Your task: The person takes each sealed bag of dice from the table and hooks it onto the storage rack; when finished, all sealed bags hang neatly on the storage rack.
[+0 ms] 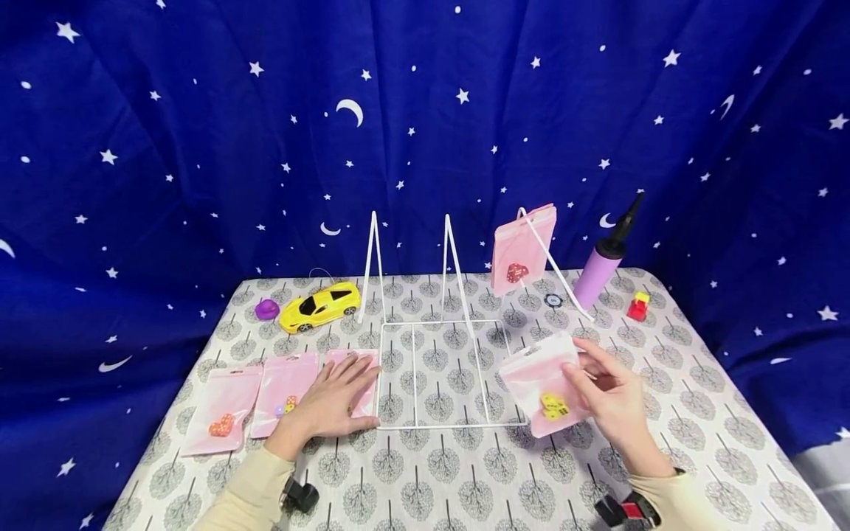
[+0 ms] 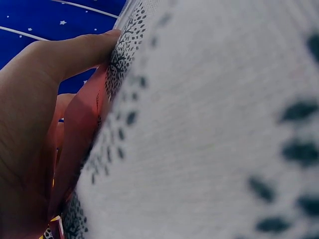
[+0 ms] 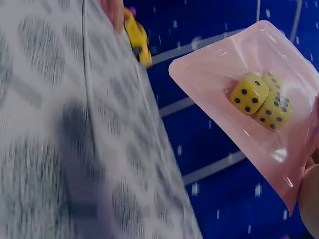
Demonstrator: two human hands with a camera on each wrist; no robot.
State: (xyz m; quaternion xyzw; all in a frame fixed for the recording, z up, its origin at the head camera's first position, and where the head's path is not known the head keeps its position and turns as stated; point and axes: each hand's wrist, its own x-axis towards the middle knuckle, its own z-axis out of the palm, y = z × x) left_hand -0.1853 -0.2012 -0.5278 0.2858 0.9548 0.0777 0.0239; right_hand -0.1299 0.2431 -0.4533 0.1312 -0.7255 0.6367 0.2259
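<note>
My right hand pinches a pink zip bag along its right side, above the right end of the wire rack's base. Several yellow dice show through that bag in the right wrist view. With fingers spread, my left hand rests on another pink zip bag lying beside the rack's left edge, hiding most of it. The white wire rack has tall slanted prongs, and pink bags hang on the right one, red dice visible in the front bag.
Two pink bags, one with orange dice and one with mixed dice, lie at left. Behind them are a yellow toy car and a purple toy. A purple pump and a red-yellow toy stand at the back right.
</note>
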